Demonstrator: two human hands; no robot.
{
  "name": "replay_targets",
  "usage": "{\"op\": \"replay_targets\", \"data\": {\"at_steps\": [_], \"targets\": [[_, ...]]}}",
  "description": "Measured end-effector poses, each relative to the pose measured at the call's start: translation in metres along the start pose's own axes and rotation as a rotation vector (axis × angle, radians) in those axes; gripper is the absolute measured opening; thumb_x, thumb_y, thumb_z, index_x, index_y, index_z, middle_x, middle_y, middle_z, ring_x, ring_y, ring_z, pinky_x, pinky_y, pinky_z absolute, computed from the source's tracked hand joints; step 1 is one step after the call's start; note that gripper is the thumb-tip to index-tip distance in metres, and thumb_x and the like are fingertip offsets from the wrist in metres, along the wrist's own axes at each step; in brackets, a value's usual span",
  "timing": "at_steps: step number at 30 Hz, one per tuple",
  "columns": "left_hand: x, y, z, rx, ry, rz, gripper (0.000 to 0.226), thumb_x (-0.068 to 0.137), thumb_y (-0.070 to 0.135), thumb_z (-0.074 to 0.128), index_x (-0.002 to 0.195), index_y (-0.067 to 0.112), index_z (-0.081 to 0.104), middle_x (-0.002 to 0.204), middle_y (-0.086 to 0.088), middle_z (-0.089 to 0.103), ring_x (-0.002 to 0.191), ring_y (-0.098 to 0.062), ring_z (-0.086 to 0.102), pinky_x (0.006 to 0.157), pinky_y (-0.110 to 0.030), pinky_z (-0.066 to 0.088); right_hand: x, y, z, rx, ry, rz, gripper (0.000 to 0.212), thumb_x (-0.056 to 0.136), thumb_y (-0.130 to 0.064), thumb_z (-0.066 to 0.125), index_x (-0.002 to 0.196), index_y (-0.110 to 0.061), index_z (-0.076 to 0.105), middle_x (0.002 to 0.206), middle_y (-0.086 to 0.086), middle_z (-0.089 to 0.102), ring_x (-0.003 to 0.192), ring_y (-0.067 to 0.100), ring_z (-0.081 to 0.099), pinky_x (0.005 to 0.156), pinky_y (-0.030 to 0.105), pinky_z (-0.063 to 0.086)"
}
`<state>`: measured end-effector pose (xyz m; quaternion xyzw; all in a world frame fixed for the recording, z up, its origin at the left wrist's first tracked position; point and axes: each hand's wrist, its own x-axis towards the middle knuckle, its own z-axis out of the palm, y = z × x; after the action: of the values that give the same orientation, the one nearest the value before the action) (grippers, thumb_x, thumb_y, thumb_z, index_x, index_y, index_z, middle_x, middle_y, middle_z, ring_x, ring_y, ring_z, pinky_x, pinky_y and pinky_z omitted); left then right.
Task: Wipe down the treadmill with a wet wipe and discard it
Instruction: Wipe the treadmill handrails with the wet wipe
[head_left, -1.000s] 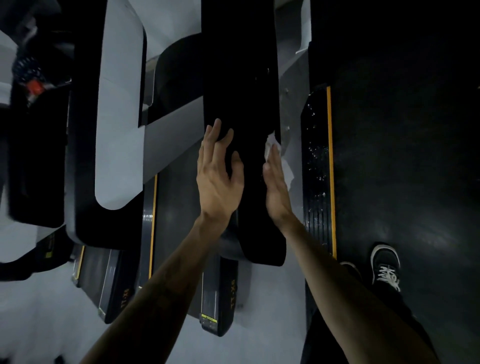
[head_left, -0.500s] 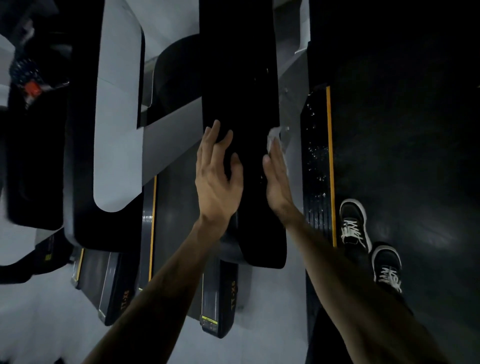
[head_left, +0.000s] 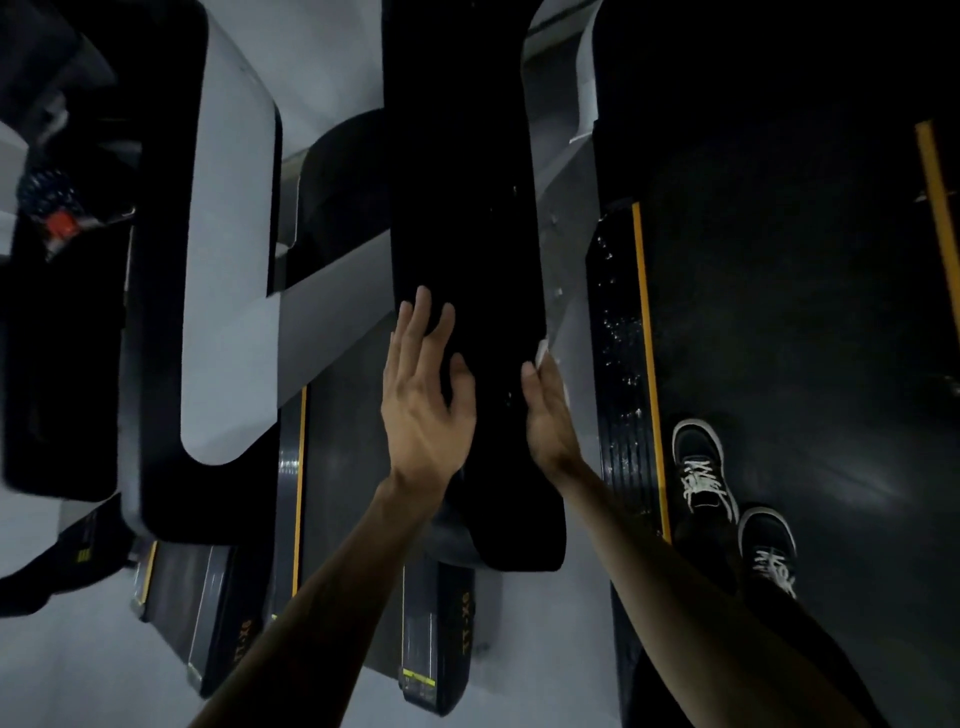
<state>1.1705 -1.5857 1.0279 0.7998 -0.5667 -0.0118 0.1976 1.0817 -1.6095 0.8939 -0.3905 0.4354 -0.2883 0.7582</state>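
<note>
I had the right hand (head_left: 545, 415) pressing the wet wipe (head_left: 543, 353) flat against the black handrail's (head_left: 467, 208) right side, left hand (head_left: 423, 400) released flat on it; wiping seemed midway, discarding remained.

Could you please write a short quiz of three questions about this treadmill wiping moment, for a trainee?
1. True or false: the left hand holds the wet wipe.
2. Which hand presses the wipe against the side of the black handrail? A. left B. right C. both
3. Fill in: the person's two black shoes stand on the treadmill ____.

Key: 1 false; 2 B, the right hand; 3 belt.
</note>
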Motion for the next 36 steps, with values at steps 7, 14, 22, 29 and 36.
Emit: {"op": "replay_targets", "data": {"at_steps": [7, 14, 22, 29, 36], "targets": [[0.039, 0.001, -0.002, 0.149, 0.162, 0.001, 0.017, 0.094, 0.015, 0.054, 0.104, 0.005, 0.064, 0.113, -0.01, 0.058, 0.099, -0.02, 0.047, 0.087, -0.034, 0.044, 0.066, -0.028, 0.001, 0.096, -0.048, 0.106, 0.089, 0.093, -0.08, 0.035, 0.164, -0.028, 0.02, 0.169, -0.004, 0.024, 0.156, 0.014, 0.02, 0.129, 0.046, 0.014], [0.048, 0.0, 0.005, 0.057, 0.144, -0.026, 0.037, 0.098, 0.013, 0.051, 0.133, 0.006, 0.06, 0.141, -0.009, 0.053, 0.128, -0.021, 0.05, 0.108, -0.034, 0.04, 0.056, -0.04, 0.006, 0.097, -0.058, -0.059, 0.069, 0.099, -0.066, 0.037, 0.161, -0.047, 0.013, 0.172, -0.014, 0.002, 0.157, 0.003, -0.001, 0.13, 0.042, 0.001], [0.052, -0.004, 0.006, 0.008, 0.038, -0.028, 0.048, 0.104, 0.021, 0.041, 0.149, 0.009, 0.051, 0.162, -0.007, 0.04, 0.154, -0.024, 0.032, 0.124, -0.044, 0.03, 0.004, -0.011, 0.003, -0.073, -0.058, -0.131, 0.056, 0.108, -0.044, 0.031, 0.16, -0.044, 0.009, 0.171, -0.016, 0.003, 0.155, -0.002, 0.0, 0.13, 0.042, 0.006], [0.053, -0.005, 0.006, -0.051, 0.059, -0.042, 0.043, 0.106, 0.018, 0.041, 0.146, 0.01, 0.055, 0.161, -0.005, 0.042, 0.153, -0.019, 0.032, 0.125, -0.039, 0.029, 0.067, -0.068, 0.017, -0.103, -0.054, -0.091, 0.06, 0.101, -0.069, 0.026, 0.156, -0.056, 0.003, 0.171, -0.015, -0.006, 0.156, 0.002, -0.01, 0.129, 0.046, -0.002], [0.053, -0.005, 0.005, -0.081, 0.052, -0.041, 0.044, 0.105, 0.017, 0.041, 0.145, 0.009, 0.056, 0.16, -0.006, 0.044, 0.153, -0.022, 0.033, 0.124, -0.042, 0.03, -0.001, -0.017, 0.007, -0.131, -0.04, -0.272, 0.051, 0.11, -0.033, 0.031, 0.156, -0.043, 0.013, 0.172, -0.01, 0.007, 0.157, 0.003, 0.003, 0.13, 0.044, 0.007]]}}
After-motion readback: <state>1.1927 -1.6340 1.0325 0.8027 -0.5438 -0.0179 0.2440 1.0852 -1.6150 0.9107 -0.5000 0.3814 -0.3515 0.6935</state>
